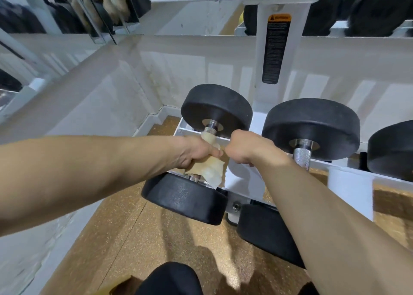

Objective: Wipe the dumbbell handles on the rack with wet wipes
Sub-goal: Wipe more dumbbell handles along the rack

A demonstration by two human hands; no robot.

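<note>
Beige, crumpled wet wipe (209, 168) is wrapped round the handle (210, 129) of the end dumbbell (216, 107) on the white rack (243, 183), gripped by the left hand (194, 151). The right hand (245, 148) is a fist touching it; whether it holds anything is hidden. The neighbouring dumbbell (312, 125) crowds the right; the wall (111, 98) stands left, with speckled floor (134, 227) open between.
</note>
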